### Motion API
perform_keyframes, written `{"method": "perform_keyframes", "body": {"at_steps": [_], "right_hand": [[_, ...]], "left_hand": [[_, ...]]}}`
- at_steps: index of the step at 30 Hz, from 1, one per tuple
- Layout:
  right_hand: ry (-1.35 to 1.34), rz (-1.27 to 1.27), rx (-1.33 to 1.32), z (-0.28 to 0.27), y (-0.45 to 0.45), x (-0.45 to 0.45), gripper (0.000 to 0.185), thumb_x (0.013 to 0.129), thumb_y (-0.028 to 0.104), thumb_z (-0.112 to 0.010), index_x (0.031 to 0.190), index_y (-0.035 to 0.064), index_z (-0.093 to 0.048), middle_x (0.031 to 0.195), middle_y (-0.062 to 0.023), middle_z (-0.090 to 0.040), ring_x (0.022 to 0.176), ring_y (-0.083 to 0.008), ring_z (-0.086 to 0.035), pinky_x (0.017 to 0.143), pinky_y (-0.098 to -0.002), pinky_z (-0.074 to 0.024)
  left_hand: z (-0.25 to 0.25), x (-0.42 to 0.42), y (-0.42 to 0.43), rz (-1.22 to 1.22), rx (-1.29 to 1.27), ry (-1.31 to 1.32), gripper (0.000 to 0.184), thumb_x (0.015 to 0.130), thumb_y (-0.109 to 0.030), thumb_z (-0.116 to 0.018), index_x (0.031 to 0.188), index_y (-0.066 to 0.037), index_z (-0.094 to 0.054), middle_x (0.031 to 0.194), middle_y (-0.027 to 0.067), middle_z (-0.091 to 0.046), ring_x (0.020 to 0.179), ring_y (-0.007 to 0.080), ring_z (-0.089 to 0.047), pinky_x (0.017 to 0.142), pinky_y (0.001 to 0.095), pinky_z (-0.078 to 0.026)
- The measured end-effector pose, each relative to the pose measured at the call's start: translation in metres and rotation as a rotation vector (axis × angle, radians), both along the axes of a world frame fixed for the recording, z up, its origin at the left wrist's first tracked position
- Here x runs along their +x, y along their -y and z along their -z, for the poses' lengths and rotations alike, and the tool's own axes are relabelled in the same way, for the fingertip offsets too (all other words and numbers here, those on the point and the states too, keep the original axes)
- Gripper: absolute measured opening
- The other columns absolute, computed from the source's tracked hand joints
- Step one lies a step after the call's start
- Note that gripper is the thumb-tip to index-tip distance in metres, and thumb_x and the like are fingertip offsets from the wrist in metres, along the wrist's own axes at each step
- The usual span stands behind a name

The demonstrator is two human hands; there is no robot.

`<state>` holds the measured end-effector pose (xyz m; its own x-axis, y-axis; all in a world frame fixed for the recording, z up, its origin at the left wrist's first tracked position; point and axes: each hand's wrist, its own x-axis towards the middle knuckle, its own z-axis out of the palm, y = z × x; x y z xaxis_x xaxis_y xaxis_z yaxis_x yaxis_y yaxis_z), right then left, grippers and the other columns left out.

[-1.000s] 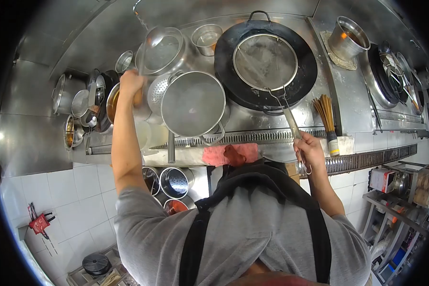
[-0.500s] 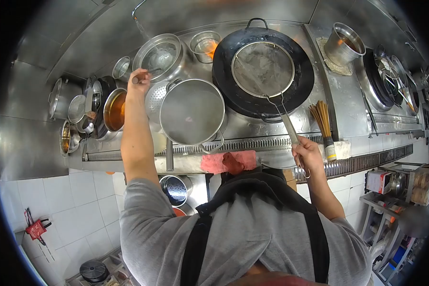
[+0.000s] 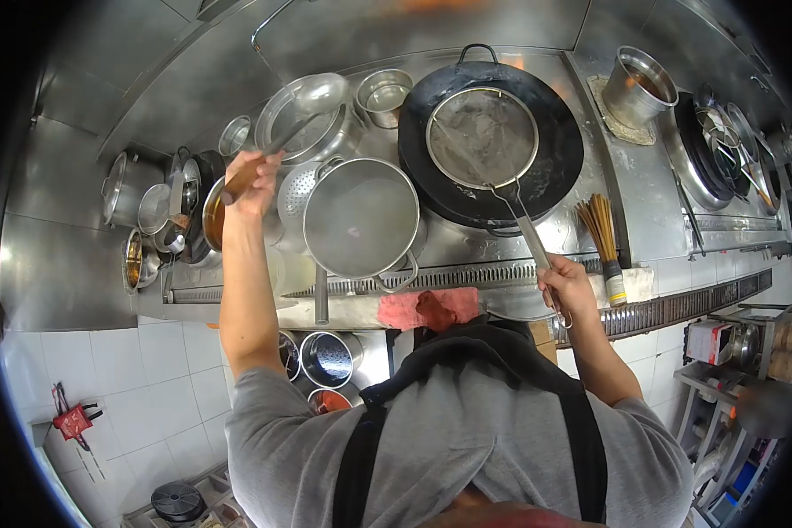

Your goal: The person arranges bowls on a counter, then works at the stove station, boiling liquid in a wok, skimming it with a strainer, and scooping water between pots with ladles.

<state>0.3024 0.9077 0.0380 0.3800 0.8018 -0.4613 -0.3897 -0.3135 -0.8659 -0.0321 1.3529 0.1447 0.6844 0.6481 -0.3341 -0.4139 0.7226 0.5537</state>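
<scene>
My left hand (image 3: 257, 180) is closed around the wooden handle of a ladle (image 3: 240, 183). Its metal shaft reaches over a metal basin (image 3: 330, 145) beneath a thin tap (image 3: 255, 40), and a rounded bowl shows at the basin's far edge. On the other side, my right hand (image 3: 568, 286) grips the long handle of a round mesh strainer (image 3: 482, 136). The strainer lies over a large black wok (image 3: 559, 167), its mesh inside the wok's rim. Between my arms stands a pot (image 3: 361, 220) of greyish, cloudy liquid.
A perforated ladle (image 3: 297, 189) sits left of the pot. Right of the wok is a bamboo brush (image 3: 598, 233), with a metal container (image 3: 640, 84) farther back. A red cloth (image 3: 405, 308) lies on the front edge. Several pans crowd the far left.
My left hand has turned, lifting the ladle so its handle and shaft show above the basin. The flame behind the small pot has gone from there. My right hand still holds the strainer.
</scene>
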Motion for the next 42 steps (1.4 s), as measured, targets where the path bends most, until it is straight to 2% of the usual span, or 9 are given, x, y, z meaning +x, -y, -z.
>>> {"method": "perform_keyframes", "body": {"at_steps": [6, 14, 16, 27, 29, 35, 39, 41, 42], "right_hand": [[-0.015, -0.035, 0.005, 0.003, -0.017, -0.006, 0.018, 0.087, 0.009, -0.06, 0.098, -0.0039, -0.06, 0.063, -0.0027, -0.058, 0.038, -0.0097, -0.049, 0.032, -0.0216, -0.0318], [-0.036, -0.073, 0.007, -0.006, -0.013, -0.011, 0.018, 0.087, 0.009, -0.06, 0.098, -0.0042, -0.06, 0.064, -0.0023, -0.058, 0.039, -0.0092, -0.049, 0.032, -0.0212, -0.0316], [-0.039, -0.065, -0.009, -0.007, -0.006, -0.011, 0.017, 0.087, 0.01, -0.06, 0.097, -0.0039, -0.06, 0.063, -0.0021, -0.058, 0.039, -0.009, -0.048, 0.032, -0.0211, -0.0313], [-0.062, 0.028, 0.007, -0.001, 0.014, -0.018, 0.022, 0.086, 0.009, -0.06, 0.104, -0.0045, -0.06, 0.06, -0.002, -0.056, 0.036, -0.0089, -0.046, 0.032, -0.0209, -0.0297], [-0.064, 0.035, 0.012, -0.002, 0.016, -0.017, 0.023, 0.086, 0.009, -0.06, 0.105, -0.005, -0.059, 0.06, -0.0022, -0.056, 0.036, -0.009, -0.046, 0.032, -0.0206, -0.0297], [-0.01, 0.062, 0.007, -0.008, 0.021, -0.013, 0.022, 0.087, 0.01, -0.059, 0.103, -0.0049, -0.058, 0.062, -0.0027, -0.057, 0.036, -0.0092, -0.047, 0.031, -0.02, -0.0297], [0.03, 0.037, -0.012, -0.009, 0.022, -0.011, 0.02, 0.088, 0.011, -0.06, 0.1, -0.0044, -0.059, 0.062, -0.0028, -0.058, 0.037, -0.0091, -0.048, 0.032, -0.0203, -0.0303], [0.042, 0.022, -0.031, -0.005, 0.023, -0.009, 0.026, 0.088, 0.012, -0.06, 0.109, -0.0035, -0.057, 0.061, -0.0026, -0.057, 0.035, -0.0082, -0.046, 0.032, -0.0203, -0.0317], [0.046, 0.021, -0.033, -0.006, 0.023, -0.01, 0.026, 0.088, 0.012, -0.06, 0.109, -0.0035, -0.057, 0.061, -0.0026, -0.057, 0.035, -0.0082, -0.046, 0.032, -0.0203, -0.0317]], "left_hand": [[-0.03, 0.005, 0.064, 0.121, -0.007, -0.022, 0.051, 0.085, -0.01, -0.05, 0.122, 0.023, -0.036, 0.084, 0.0137, -0.049, 0.059, 0.0121, -0.05, 0.04, 0.0191, -0.04], [-0.041, 0.019, 0.116, 0.273, 0.223, -0.295, 0.037, 0.077, -0.007, -0.054, 0.108, 0.012, -0.052, 0.076, 0.015, -0.056, 0.048, 0.0131, -0.048, 0.038, 0.0189, -0.038], [-0.047, 0.024, 0.129, 0.306, 0.559, -0.562, 0.05, 0.072, -0.007, -0.055, 0.117, 0.014, -0.05, 0.073, 0.0105, -0.056, 0.047, 0.0108, -0.048, 0.041, 0.0203, -0.037], [-0.018, 0.004, 0.046, 0.101, 1.047, -1.095, 0.059, 0.06, -0.003, -0.063, 0.118, 0.006, -0.059, 0.075, 0.0122, -0.067, 0.056, 0.018, -0.06, 0.051, 0.0288, -0.046], [-0.009, 0.01, 0.024, 0.0, 1.274, -1.528, 0.05, 0.056, -0.014, -0.066, 0.102, 0.004, -0.068, 0.078, 0.0173, -0.069, 0.069, 0.027, -0.067, 0.063, 0.0348, -0.052], [0.053, 0.0, -0.069, 0.125, 1.231, -1.9, 0.033, 0.054, -0.023, -0.067, 0.075, 0.003, -0.07, 0.085, 0.0224, -0.069, 0.084, 0.0344, -0.068, 0.075, 0.0391, -0.053], [0.09, -0.005, -0.1, 0.12, 1.145, -1.904, 0.026, 0.059, -0.022, -0.068, 0.072, 0.0, -0.07, 0.074, 0.0161, -0.068, 0.068, 0.028, -0.065, 0.064, 0.037, -0.051], [0.129, -0.033, -0.139, 0.08, 0.573, -0.941, 0.012, 0.062, -0.012, -0.067, 0.069, -0.002, -0.068, 0.065, 0.0108, -0.062, 0.061, 0.0245, -0.061, 0.048, 0.033, -0.046], [0.13, -0.032, -0.133, 0.079, 0.57, -0.937, 0.012, 0.062, -0.012, -0.067, 0.069, -0.002, -0.068, 0.065, 0.0108, -0.062, 0.061, 0.0245, -0.061, 0.048, 0.033, -0.046]]}}
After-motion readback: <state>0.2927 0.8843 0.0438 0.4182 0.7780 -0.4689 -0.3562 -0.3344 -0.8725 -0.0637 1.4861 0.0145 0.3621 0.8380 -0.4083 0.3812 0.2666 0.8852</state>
